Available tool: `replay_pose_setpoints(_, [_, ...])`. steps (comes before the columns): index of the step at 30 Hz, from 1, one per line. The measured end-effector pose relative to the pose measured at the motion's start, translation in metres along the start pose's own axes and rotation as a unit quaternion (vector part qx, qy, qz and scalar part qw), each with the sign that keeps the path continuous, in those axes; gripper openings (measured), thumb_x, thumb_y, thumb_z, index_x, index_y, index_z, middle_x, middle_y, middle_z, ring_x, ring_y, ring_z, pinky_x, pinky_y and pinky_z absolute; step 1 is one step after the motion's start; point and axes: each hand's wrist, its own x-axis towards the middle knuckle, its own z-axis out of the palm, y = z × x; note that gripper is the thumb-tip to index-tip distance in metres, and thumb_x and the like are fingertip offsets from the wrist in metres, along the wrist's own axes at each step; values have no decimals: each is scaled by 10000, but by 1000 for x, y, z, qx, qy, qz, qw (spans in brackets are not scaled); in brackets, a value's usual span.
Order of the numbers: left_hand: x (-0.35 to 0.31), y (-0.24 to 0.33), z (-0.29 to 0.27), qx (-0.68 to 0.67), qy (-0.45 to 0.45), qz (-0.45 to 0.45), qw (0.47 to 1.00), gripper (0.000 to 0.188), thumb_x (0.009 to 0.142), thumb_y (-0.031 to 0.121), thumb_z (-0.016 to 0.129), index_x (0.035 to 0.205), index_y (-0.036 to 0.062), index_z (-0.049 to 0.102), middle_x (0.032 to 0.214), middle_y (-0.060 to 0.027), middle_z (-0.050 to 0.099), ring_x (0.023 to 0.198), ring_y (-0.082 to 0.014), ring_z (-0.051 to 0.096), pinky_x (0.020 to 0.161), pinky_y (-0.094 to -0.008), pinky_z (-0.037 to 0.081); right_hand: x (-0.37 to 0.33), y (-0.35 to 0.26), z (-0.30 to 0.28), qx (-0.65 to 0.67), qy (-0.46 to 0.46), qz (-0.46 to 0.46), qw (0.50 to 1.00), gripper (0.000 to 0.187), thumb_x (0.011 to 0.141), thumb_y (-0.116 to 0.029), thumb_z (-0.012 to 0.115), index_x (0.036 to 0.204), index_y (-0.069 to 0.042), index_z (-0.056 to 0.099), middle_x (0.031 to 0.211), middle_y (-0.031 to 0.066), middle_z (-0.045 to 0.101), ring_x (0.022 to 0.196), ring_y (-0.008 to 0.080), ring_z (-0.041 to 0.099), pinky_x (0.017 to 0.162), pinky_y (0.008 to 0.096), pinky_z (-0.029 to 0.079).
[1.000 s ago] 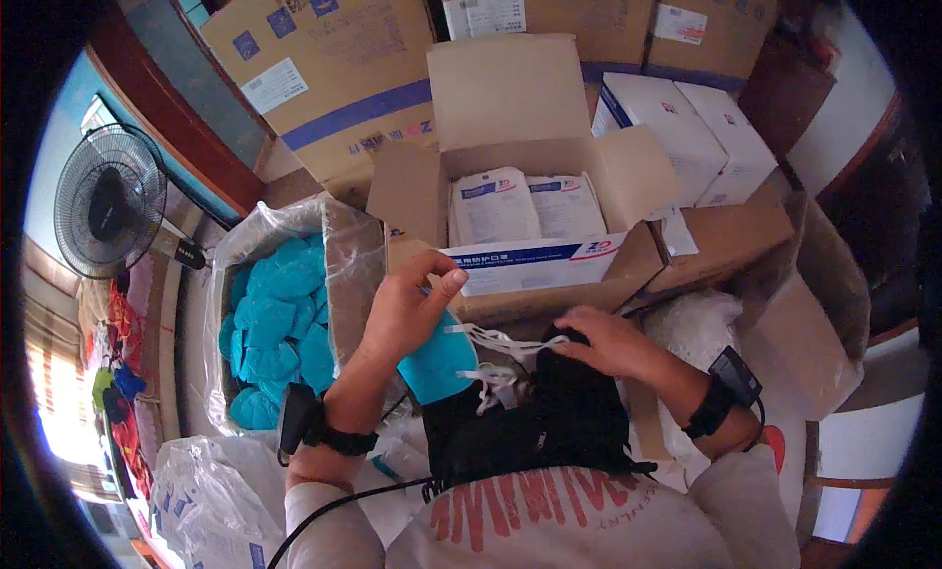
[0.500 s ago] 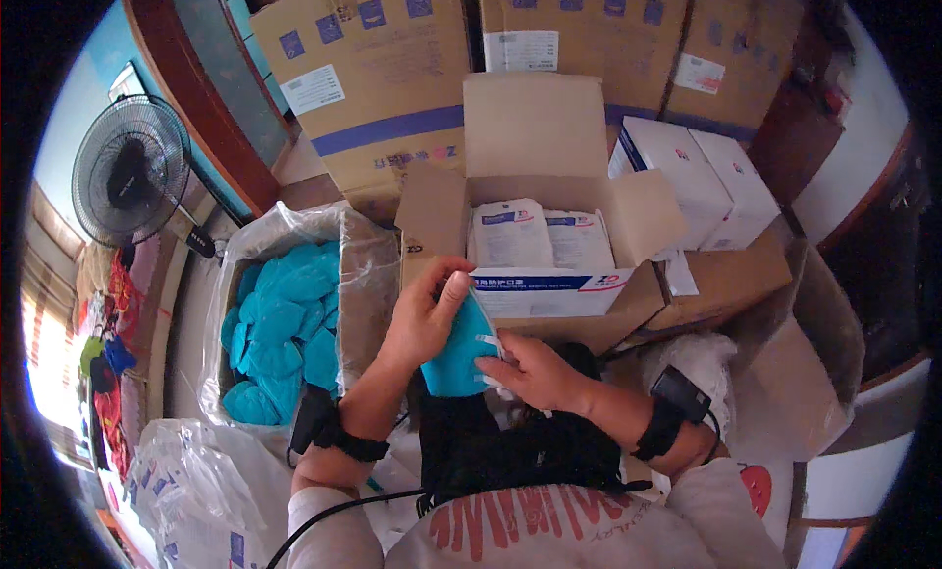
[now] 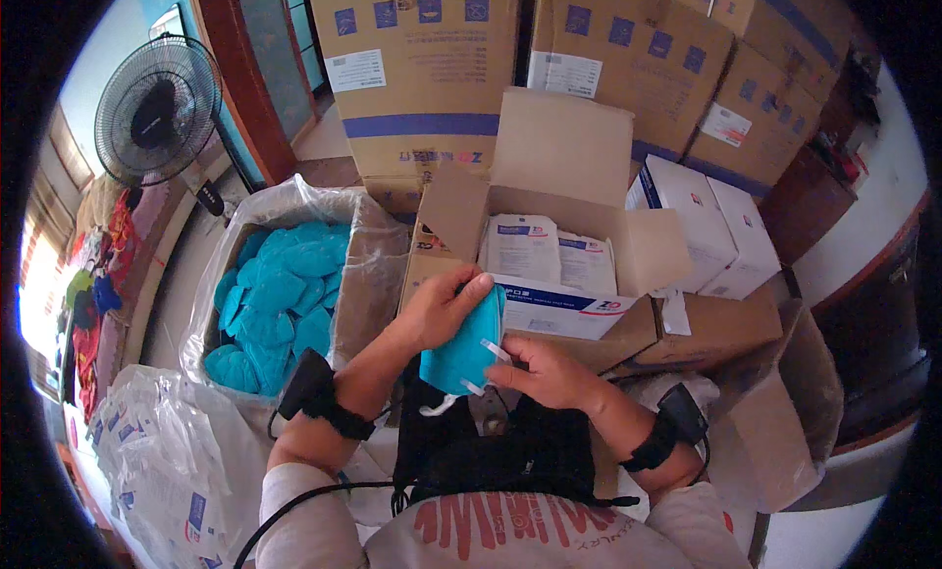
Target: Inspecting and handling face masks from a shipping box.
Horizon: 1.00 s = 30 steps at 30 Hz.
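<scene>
A teal folded face mask point(image 3: 461, 351) is held upright over my lap. My left hand point(image 3: 442, 308) is closed on its upper left edge, thumb on top. At the mask's lower right edge, my right hand point(image 3: 548, 371) pinches near the white strap tabs, and a white strap hangs from the bottom corner. Just beyond my hands stands an open white and blue carton point(image 3: 579, 319), its lid raised, with flat white packets point(image 3: 523, 253) inside. To the left, a plastic-lined cardboard box point(image 3: 368, 275) holds a heap of similar teal masks point(image 3: 285, 299).
Tall brown cartons point(image 3: 422, 98) line the back. Two white boxes point(image 3: 687, 226) sit at the right, beside a plastic-lined open carton point(image 3: 785, 422). A clear plastic bag of printed packets point(image 3: 172, 461) lies at lower left. A black fan point(image 3: 157, 113) stands at far left.
The head view has shifted, so the surroundings sit differently in the picture. Both hands still hold the mask; the white strap now hangs visibly below it.
</scene>
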Motion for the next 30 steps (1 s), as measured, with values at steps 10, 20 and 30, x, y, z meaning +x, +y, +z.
replay_pose_setpoints(10, [4,3,8,193,74,-50,977,339,831,345,413,783,33,538,705,-203,549,689,-374,530,595,-434,411,2,-13,-4,-328,76,-78,938,159,814,-168,456,828,-12,482,779,129,527,778,332,496,753,378,388])
replay_pose_setpoints(20, [38,-2,8,315,161,86,931,289,801,293,452,640,64,519,608,-144,544,572,-322,537,499,-414,419,40,-22,13,-89,176,-82,977,194,863,-138,375,738,-7,443,648,56,469,604,146,440,713,282,358])
replay_pose_setpoints(30, [65,-17,-30,433,187,195,860,204,785,204,439,658,56,499,628,-133,522,591,-304,533,501,-398,418,32,-47,37,-210,180,-200,940,112,813,-73,424,737,5,453,634,121,452,561,233,438,536,290,363])
